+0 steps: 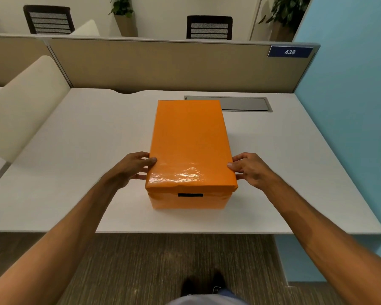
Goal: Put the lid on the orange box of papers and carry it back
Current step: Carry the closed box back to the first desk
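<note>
An orange box [187, 201] stands on the white desk [75, 150], its short end with a dark handle slot facing me. The glossy orange lid [189, 139] sits on top and covers it, so the papers are hidden. My left hand [131, 167] grips the lid's left edge near the front corner, thumb on top and fingers down the side. My right hand [250, 168] holds the right edge the same way.
A grey cable hatch [244, 104] lies in the desk behind the box. A beige partition [163, 64] with a blue "438" sign [290, 52] closes the back. A blue wall [350, 106] stands at right, a cream divider [24, 106] at left. Carpet and my feet show below.
</note>
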A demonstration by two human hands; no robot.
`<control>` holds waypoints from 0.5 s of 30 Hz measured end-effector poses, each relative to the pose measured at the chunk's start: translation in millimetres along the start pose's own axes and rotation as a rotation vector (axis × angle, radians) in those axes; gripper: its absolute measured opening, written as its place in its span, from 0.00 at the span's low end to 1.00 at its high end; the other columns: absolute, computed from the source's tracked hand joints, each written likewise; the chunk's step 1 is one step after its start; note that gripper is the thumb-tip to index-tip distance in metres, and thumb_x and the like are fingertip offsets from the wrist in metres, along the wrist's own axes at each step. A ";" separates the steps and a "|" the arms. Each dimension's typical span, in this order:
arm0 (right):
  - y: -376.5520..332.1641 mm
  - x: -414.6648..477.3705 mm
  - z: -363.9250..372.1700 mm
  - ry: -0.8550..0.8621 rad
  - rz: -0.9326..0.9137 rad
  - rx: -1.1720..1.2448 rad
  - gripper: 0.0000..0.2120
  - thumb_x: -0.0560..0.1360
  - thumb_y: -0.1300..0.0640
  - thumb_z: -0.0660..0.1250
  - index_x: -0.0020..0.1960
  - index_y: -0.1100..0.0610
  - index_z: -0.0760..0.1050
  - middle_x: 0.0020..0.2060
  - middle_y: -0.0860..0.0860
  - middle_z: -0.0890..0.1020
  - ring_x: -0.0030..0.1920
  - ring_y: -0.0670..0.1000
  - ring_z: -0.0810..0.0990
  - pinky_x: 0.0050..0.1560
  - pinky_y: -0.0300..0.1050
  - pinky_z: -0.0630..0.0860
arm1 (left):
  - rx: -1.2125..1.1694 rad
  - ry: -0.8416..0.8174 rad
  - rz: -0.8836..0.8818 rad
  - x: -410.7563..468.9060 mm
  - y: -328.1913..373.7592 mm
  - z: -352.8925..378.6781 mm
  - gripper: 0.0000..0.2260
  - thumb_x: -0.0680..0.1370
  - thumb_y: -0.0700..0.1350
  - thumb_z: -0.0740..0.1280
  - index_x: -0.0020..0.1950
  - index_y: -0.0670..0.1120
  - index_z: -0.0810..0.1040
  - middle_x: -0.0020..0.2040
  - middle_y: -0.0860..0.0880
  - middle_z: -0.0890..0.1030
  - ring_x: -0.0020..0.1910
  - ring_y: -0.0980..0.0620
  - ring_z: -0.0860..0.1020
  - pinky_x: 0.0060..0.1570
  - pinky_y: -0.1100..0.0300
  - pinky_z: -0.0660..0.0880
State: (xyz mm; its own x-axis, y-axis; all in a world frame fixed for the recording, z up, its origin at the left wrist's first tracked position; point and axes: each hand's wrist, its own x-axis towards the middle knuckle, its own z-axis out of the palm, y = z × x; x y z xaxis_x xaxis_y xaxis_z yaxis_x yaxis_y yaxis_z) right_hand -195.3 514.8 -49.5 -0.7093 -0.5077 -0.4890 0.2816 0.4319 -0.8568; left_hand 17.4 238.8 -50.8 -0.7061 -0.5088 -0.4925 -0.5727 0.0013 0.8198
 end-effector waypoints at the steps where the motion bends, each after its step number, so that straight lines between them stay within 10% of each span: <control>1: 0.3 0.5 -0.9 -0.009 0.005 0.007 0.15 0.77 0.64 0.69 0.62 0.61 0.72 0.53 0.55 0.80 0.52 0.58 0.80 0.49 0.56 0.78 | -0.001 0.005 0.002 0.4 -0.6 0.4 0.23 0.79 0.53 0.67 0.71 0.46 0.71 0.63 0.45 0.79 0.55 0.44 0.80 0.44 0.53 0.80; 15: 14.1 1.6 7.0 0.054 -0.017 0.001 0.16 0.77 0.69 0.67 0.64 0.64 0.75 0.56 0.58 0.81 0.54 0.58 0.81 0.41 0.49 0.80 | -0.113 0.013 0.009 6.2 -13.3 7.5 0.20 0.80 0.47 0.66 0.71 0.43 0.73 0.61 0.44 0.81 0.56 0.45 0.81 0.51 0.49 0.79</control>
State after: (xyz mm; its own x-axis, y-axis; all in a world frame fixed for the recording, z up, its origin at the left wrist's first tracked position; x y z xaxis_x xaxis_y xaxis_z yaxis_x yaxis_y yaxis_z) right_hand -188.0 514.9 -63.6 -0.7482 -0.4738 -0.4644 0.2695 0.4227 -0.8653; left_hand 17.5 242.1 -66.9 -0.7052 -0.5206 -0.4813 -0.5150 -0.0905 0.8524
